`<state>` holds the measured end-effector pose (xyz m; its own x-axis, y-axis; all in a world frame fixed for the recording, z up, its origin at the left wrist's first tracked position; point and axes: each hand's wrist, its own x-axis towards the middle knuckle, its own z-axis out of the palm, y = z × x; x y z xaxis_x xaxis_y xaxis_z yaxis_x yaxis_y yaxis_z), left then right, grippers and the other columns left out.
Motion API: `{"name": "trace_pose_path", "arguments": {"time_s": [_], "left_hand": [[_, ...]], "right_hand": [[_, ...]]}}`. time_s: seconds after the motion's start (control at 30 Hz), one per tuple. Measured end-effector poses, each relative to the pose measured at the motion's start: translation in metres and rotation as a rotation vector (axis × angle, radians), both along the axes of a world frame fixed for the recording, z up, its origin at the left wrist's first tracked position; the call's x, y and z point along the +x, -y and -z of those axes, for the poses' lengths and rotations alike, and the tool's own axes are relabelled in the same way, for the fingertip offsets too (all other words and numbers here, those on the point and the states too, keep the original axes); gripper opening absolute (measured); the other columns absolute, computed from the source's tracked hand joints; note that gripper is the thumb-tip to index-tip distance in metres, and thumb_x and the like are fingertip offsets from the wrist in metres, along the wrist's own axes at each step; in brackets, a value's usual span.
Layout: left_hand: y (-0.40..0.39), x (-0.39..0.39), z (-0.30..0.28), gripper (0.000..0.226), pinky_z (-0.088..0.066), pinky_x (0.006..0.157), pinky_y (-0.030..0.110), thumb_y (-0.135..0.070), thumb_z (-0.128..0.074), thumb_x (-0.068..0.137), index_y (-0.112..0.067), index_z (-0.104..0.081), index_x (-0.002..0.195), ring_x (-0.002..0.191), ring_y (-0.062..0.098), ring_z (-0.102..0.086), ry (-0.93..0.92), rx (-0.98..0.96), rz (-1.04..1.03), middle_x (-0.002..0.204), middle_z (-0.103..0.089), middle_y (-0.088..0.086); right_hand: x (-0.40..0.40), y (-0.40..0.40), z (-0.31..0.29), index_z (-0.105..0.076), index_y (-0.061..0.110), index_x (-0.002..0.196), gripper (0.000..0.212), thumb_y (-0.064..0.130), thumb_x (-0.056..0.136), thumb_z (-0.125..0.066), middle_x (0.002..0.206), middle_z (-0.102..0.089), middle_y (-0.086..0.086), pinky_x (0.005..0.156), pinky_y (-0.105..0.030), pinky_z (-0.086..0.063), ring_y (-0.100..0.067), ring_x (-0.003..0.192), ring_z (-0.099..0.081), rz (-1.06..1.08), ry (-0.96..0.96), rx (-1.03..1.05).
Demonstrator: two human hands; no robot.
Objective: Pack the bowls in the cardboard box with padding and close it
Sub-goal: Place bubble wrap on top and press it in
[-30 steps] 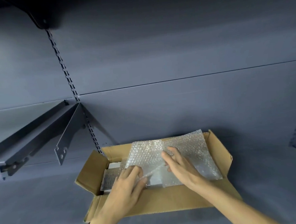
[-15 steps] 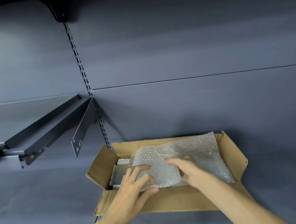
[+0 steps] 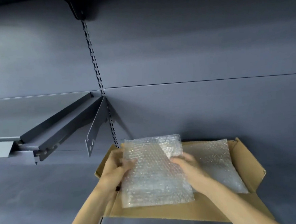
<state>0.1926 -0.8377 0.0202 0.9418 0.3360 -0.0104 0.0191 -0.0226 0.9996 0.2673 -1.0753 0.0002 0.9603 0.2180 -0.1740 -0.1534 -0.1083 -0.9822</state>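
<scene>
Clear bubble wrap, a folded sheet (image 3: 155,174) of it, is what you hold up over the open brown cardboard box (image 3: 199,211), tilted so its lower edge hangs above the box's near flap. Your left hand (image 3: 115,168) has its grip curled round the sheet's left edge, thumb on the front face and fingers hidden behind. Your right hand (image 3: 186,163) pinches the sheet's right edge just below the folded-over upper corner, fingers tucked against the plastic. A second piece of clear bubble wrap (image 3: 217,166) lies inside the box, to the right of the held sheet, covering the box's floor there up to its far wall. No bowls show; whatever sits in the box under the padding is hidden. The box rests on a dark grey metal shelf (image 3: 36,198) with its flaps folded outward. Left of the box and higher, a grey shelf bracket (image 3: 96,131) juts from a slotted upright rail (image 3: 94,63) on the grey back panel.
</scene>
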Motion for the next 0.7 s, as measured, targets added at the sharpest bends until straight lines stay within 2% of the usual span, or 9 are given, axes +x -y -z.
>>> {"name": "trace_pose_path", "arguments": {"time_s": [0.07, 0.17, 0.3, 0.37, 0.4, 0.47, 0.53, 0.63, 0.7], "left_hand": [[-0.011, 0.009, 0.001, 0.037, -0.059, 0.072, 0.042, -0.02, -0.078, 0.088, -0.02, -0.054, 0.116, 0.08, 0.02, -0.07, 0.036, 0.358, -0.146, 0.092, -0.071, 0.002], [-0.025, 0.022, 0.006, 0.046, -0.055, 0.075, 0.047, -0.03, -0.074, 0.09, -0.025, -0.042, 0.123, 0.082, 0.023, -0.065, 0.039, 0.688, -0.226, 0.087, -0.062, -0.006], [-0.023, 0.032, 0.021, 0.068, -0.048, 0.08, 0.046, -0.023, -0.072, 0.085, -0.015, -0.036, 0.142, 0.098, 0.032, -0.052, 0.053, 1.015, -0.283, 0.111, -0.049, 0.007], [-0.021, 0.031, 0.025, 0.068, -0.048, 0.08, 0.047, -0.021, -0.073, 0.081, -0.017, -0.042, 0.142, 0.097, 0.03, -0.048, 0.178, 1.279, -0.274, 0.115, -0.044, 0.007], [-0.022, 0.031, 0.027, 0.063, -0.049, 0.081, 0.045, -0.018, -0.073, 0.081, -0.021, -0.047, 0.139, 0.098, 0.027, -0.048, 0.287, 1.358, -0.156, 0.117, -0.045, 0.004], [-0.025, 0.032, 0.027, 0.059, -0.046, 0.095, 0.04, -0.011, -0.07, 0.082, -0.029, -0.054, 0.136, 0.113, 0.019, -0.047, 0.387, 1.349, 0.219, 0.126, -0.049, -0.007], [-0.026, 0.035, 0.028, 0.064, -0.035, 0.111, 0.036, -0.014, -0.071, 0.085, -0.038, -0.05, 0.14, 0.135, 0.012, -0.035, 0.288, 1.314, 0.467, 0.141, -0.043, -0.013], [-0.024, 0.039, 0.024, 0.072, -0.023, 0.121, 0.04, -0.027, -0.073, 0.088, -0.048, -0.036, 0.147, 0.148, 0.008, -0.015, 0.134, 1.295, 0.559, 0.156, -0.028, -0.014], [-0.022, 0.039, 0.016, 0.082, -0.014, 0.123, 0.04, -0.036, -0.074, 0.088, -0.053, -0.024, 0.151, 0.15, 0.007, -0.005, -0.001, 1.267, 0.617, 0.162, -0.018, -0.014]], "right_hand": [[0.001, 0.0, 0.004, -0.053, 0.02, 0.129, 0.039, 0.025, 0.094, -0.071, 0.106, -0.064, -0.003, 0.071, -0.024, -0.055, -0.011, 0.082, -0.062, -0.05, 0.113, -0.134], [0.003, -0.004, 0.01, -0.048, 0.03, 0.127, 0.045, 0.021, 0.091, -0.074, 0.096, -0.068, -0.001, 0.082, -0.04, -0.061, -0.016, 0.078, -0.069, -0.067, 0.248, -0.297], [0.005, -0.009, 0.016, -0.045, 0.033, 0.109, 0.033, 0.018, 0.093, -0.071, 0.09, -0.068, 0.003, 0.082, -0.044, -0.06, -0.018, 0.08, -0.07, -0.037, 0.343, -0.41], [0.009, -0.01, 0.016, -0.042, 0.032, 0.113, 0.039, 0.017, 0.092, -0.071, 0.089, -0.069, 0.004, 0.078, -0.042, -0.058, -0.022, 0.082, -0.07, -0.043, 0.316, -0.452], [0.013, -0.011, 0.016, -0.04, 0.033, 0.117, 0.045, 0.017, 0.091, -0.072, 0.089, -0.069, 0.005, 0.075, -0.038, -0.057, -0.02, 0.082, -0.07, -0.053, 0.292, -0.467], [0.017, -0.013, 0.015, -0.036, 0.036, 0.123, 0.054, 0.016, 0.089, -0.073, 0.09, -0.07, 0.005, 0.068, -0.029, -0.053, -0.014, 0.081, -0.069, -0.069, 0.267, -0.478], [0.02, -0.014, 0.014, -0.036, 0.035, 0.12, 0.054, 0.013, 0.088, -0.073, 0.09, -0.069, 0.003, 0.065, -0.027, -0.051, -0.017, 0.082, -0.07, -0.065, 0.273, -0.488], [0.017, -0.011, 0.011, -0.046, 0.023, 0.114, 0.039, 0.018, 0.086, -0.073, 0.087, -0.064, 0.002, 0.056, -0.024, -0.043, -0.015, 0.074, -0.064, -0.008, 0.34, -0.575], [0.013, -0.008, 0.01, -0.05, 0.018, 0.103, 0.029, 0.028, 0.087, -0.072, 0.081, -0.057, 0.007, 0.051, -0.022, -0.034, -0.011, 0.067, -0.055, 0.085, 0.514, -0.744]]}}
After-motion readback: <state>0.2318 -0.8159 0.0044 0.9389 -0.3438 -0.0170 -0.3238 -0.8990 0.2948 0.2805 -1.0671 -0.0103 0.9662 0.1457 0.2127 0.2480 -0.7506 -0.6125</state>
